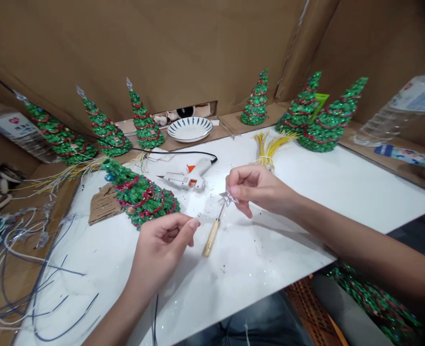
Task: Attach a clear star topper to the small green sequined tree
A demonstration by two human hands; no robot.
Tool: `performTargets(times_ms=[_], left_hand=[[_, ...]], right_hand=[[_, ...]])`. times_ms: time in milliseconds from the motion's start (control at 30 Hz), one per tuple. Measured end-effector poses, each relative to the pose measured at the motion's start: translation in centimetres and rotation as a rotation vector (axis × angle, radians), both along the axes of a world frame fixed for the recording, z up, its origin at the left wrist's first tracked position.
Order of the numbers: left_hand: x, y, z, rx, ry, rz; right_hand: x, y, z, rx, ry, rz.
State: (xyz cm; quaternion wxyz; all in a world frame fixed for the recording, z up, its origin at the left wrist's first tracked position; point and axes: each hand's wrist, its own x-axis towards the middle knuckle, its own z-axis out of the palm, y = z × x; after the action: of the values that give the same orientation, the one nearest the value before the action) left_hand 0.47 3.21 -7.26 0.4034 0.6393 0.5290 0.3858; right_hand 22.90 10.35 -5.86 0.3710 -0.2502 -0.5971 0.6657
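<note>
Head view shows 1 clear star pinched between the right fingers, the left fingers pressed together nearby.

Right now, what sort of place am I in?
It looks like a craft workstation, judging by the glue gun, bundled yellow wires and several decorated miniature Christmas trees.

I can't identify the tiny piece at the left hand | right hand partly hides the clear star from me | left bottle, right bottle cut by frame edges
</note>
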Motion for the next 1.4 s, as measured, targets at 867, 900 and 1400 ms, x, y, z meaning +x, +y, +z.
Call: performTargets(times_ms=[867, 900, 1400], left_hand=[[0.7, 0.0, -0.3, 0.852, 0.192, 0.029], [0.6, 0.0, -0.2, 0.833, 0.163, 0.036], [-0.1, -0.5, 0.8, 0.299, -0.321, 0.145]], right_hand=[[-4.0, -1.2, -1.8, -0.371, 0.061, 0.333], [-4.3, -1.2, -1.8, -0.374, 0.069, 0.351], [-4.1, 7.6, 1.0, 0.841, -0.822, -0.005]])
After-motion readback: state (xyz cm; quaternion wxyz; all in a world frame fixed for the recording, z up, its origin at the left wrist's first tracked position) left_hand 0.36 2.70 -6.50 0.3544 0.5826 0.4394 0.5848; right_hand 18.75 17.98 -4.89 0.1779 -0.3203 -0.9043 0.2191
